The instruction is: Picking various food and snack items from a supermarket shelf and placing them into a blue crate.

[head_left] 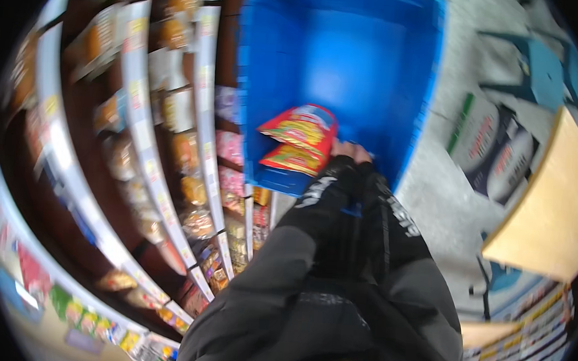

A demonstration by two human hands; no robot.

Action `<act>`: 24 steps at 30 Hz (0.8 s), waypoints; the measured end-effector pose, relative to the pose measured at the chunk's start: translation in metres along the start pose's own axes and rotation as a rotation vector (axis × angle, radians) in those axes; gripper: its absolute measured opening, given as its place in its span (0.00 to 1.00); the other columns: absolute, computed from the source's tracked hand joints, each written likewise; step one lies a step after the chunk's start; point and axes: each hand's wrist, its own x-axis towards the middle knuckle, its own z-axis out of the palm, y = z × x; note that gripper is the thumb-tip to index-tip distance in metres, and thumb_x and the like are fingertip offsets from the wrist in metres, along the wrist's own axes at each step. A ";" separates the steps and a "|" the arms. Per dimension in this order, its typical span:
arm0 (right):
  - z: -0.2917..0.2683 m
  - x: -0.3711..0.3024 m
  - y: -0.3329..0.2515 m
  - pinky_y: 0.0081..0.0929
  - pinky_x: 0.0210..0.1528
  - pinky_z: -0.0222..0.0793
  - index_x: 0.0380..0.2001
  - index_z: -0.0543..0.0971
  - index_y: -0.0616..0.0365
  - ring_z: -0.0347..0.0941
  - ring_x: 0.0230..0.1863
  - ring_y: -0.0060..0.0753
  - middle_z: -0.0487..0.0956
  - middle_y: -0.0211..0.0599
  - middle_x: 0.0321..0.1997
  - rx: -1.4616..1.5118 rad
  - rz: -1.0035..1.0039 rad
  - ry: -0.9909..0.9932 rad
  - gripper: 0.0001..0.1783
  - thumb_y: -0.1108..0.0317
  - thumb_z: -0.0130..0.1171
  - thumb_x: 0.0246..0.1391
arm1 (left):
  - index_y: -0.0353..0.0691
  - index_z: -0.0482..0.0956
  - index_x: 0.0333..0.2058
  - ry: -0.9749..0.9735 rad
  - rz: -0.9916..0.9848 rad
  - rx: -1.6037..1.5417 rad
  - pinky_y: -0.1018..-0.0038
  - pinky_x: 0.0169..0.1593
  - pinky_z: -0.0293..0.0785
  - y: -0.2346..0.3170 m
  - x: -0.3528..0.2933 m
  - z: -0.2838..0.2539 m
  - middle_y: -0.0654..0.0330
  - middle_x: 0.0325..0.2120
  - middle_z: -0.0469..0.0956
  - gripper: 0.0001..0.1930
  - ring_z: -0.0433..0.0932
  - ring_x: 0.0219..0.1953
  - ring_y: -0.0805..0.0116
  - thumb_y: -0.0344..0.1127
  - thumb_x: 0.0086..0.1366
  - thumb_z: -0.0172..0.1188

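Left hand [341,148] is right up by the red-and-yellow bags [299,125], right hand [363,156] close beside it, too blurry to tell if either's pinching anything. Bags lie in the blue crate [356,59], stocked shelves [136,85] alongside. Guessing they're being placed or straightened, so next probably calls for a gentle grip or clean release

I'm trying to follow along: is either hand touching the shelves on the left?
No, the left hand and right hand are together at the blue bin, beside red-and-yellow packets.

Snack bags [309,127] are in the crate [408,88], right of shelves [138,98].
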 end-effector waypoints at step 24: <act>-0.032 -0.030 -0.133 0.37 0.47 0.64 0.42 0.73 0.59 0.69 0.45 0.50 0.75 0.48 0.41 -0.195 -0.379 -0.291 0.18 0.60 0.46 0.51 | 0.41 0.78 0.26 1.066 -0.367 -0.483 0.65 0.51 0.60 -0.007 -0.146 0.029 0.56 0.33 0.75 0.10 0.71 0.41 0.59 0.36 0.53 0.48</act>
